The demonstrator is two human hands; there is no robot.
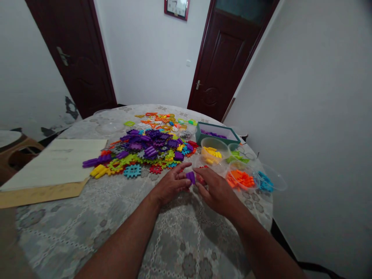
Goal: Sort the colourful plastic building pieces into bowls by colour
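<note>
Reaches from the near side over a grey patterned cloth (pixel 113 236). Pinches a small purple piece (pixel 190 177), just beyond the near middle, in the nearly closed fingers of the left hand (pixel 171 186), with the index finger stretched out. Bends the thumb and index finger of the right hand (pixel 217 190), slightly parted, at the piece's right edge; cannot tell whether gripping there too. Has a pale sheet (pixel 55 161) over brown card (pixel 43 195) at left; at right, orange pieces (pixel 240 179), then blue pieces (pixel 265 181). Farther off, has a mixed heap (pixel 151 145) left of centre, yellow pieces (pixel 212 153) in a bowl and a green box (pixel 198 135) at right. Faces, farthest, a wall clock (pixel 177 6) between dark red doors (pixel 229 58).
</note>
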